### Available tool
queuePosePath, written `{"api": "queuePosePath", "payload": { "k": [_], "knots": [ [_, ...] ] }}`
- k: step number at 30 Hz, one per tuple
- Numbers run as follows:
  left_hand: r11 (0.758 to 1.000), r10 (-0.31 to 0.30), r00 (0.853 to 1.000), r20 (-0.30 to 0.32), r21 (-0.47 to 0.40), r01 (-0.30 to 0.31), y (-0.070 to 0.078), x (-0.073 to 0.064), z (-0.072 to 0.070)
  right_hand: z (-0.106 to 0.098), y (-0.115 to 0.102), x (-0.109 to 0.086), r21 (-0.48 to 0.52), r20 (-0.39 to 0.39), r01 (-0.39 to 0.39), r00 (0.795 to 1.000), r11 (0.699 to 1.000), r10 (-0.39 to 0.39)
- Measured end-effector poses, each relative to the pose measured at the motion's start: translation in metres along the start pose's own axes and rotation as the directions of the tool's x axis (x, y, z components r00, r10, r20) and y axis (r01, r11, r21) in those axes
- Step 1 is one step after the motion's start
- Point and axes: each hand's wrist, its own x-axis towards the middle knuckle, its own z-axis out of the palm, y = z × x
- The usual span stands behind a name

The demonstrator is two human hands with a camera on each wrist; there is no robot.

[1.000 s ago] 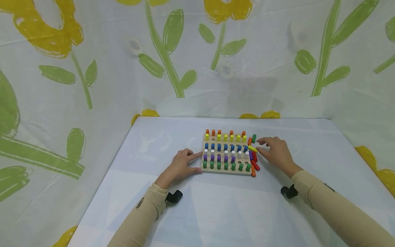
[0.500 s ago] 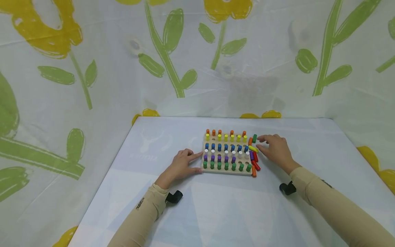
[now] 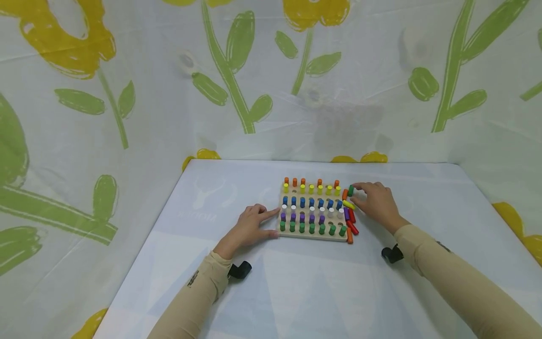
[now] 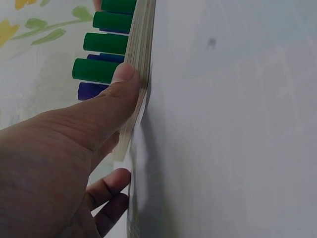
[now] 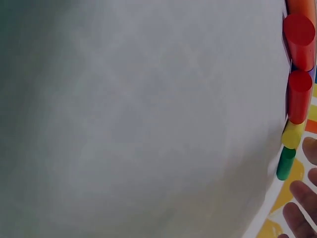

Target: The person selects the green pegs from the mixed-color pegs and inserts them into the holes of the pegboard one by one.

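A wooden pegboard (image 3: 313, 238) stands on the table with rows of orange, yellow, blue, white, purple and green pegs upright in it. My left hand (image 3: 249, 228) rests against its left side, index finger straight, thumb touching the front left corner. In the left wrist view, the thumb (image 4: 124, 84) lies on the board's edge beside the green pegs (image 4: 96, 70). At the board's right side, my right hand (image 3: 377, 201) has thumb and index finger spread around a loose green peg (image 3: 351, 190). A firm pinch does not show.
Loose pegs lie along the board's right edge: a yellow peg (image 3: 349, 205), a purple peg (image 3: 346, 214), red pegs (image 3: 353, 228) and orange ones (image 3: 349, 236). Patterned fabric walls (image 3: 347, 113) enclose the table (image 3: 296, 292) at the back and sides.
My right hand has moved a little left and away from me, its fingertips now at the loose green peg. My left hand keeps its place on the board.
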Motion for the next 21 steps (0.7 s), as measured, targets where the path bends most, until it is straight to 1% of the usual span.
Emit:
{"api": "queuePosePath", "payload": {
  "k": [5, 13, 18, 21],
  "knots": [
    [1.000, -0.001, 1.000, 0.003, 0.003, 0.001, 0.000, 0.000, 0.000, 0.001, 0.000, 0.004, -0.022, 0.018, -0.005, 1.000, 1.000, 0.006],
    [1.000, 0.009, 1.000, -0.001, 0.013, -0.009, 0.002, 0.001, -0.002, 0.002, 0.000, 0.010, -0.031, 0.038, -0.023, 0.999, 0.999, 0.024],
    [1.000, 0.004, 1.000, 0.004, 0.024, -0.004, 0.000, 0.002, 0.000, 0.003, -0.001, 0.016, -0.022, 0.098, -0.040, 0.994, 0.999, 0.042],
    [1.000, 0.001, 1.000, -0.001, 0.020, -0.001, -0.001, 0.001, 0.000, 0.004, -0.002, 0.020, -0.022, 0.132, -0.037, 0.991, 0.999, 0.039]
  ]
}}
